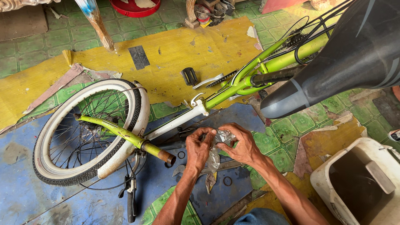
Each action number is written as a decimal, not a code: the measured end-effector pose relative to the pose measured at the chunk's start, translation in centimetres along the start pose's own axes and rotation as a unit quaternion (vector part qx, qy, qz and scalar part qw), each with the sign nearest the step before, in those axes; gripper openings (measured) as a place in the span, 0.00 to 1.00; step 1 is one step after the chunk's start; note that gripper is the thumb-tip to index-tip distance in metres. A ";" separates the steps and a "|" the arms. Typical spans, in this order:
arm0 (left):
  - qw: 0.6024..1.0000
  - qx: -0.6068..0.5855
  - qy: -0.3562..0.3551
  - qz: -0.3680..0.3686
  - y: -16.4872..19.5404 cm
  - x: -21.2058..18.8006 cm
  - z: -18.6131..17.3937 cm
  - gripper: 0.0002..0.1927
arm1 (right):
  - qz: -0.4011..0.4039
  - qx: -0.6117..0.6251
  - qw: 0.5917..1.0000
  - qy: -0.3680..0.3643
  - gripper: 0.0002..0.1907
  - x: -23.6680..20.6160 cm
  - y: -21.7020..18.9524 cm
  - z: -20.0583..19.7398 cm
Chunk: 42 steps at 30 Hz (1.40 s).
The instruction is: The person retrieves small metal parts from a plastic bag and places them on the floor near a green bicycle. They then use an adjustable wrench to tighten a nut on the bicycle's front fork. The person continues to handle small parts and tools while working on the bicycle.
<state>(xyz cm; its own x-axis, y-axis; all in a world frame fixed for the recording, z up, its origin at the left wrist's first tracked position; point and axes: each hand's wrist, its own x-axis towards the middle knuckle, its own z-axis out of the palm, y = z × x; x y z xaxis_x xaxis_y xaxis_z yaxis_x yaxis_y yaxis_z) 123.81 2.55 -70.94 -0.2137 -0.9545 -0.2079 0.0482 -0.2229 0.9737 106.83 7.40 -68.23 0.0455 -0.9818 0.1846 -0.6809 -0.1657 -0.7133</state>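
Note:
My left hand (199,146) and my right hand (241,143) both pinch a small clear plastic bag (218,143) between them, fingers closed on its top. The bag hangs down over a wrench (225,166) lying on the blue floor sheet. Just beyond my hands lies a lime-green bicycle frame (250,75) on its side. Its fork (125,135) with a rusty steerer end (166,156) sits through the white-walled front wheel (83,129), left of my hands.
A black bicycle saddle (333,71) looms close at the upper right. A white plastic container (362,183) stands at the lower right. A pedal (189,76) and crank lie on yellow sheet. Small rings (227,181) and a brake lever (131,196) rest on the floor.

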 end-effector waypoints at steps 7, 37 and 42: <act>0.996 -0.064 -0.063 0.005 -0.9 0.2 -0.1 0.10 | -0.005 -0.014 1.000 -0.003 0.22 0.0 -0.3 -0.5; 0.987 -0.132 -0.086 -0.017 -3.8 0.4 1.3 0.09 | -0.069 -0.017 0.992 0.109 0.10 -0.9 2.8 0.8; 0.978 -0.197 -0.070 -0.027 -4.2 0.2 1.9 0.09 | -0.040 0.025 0.993 0.110 0.06 -0.9 3.8 1.6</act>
<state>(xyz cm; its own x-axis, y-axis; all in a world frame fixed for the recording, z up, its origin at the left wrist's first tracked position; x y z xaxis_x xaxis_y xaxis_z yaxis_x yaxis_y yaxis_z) 121.68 3.65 -74.88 -0.3562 -0.9088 -0.2172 0.3987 -0.3581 0.8443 105.42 7.48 -72.17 -0.0663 -0.9221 0.3813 -0.6439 -0.2524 -0.7223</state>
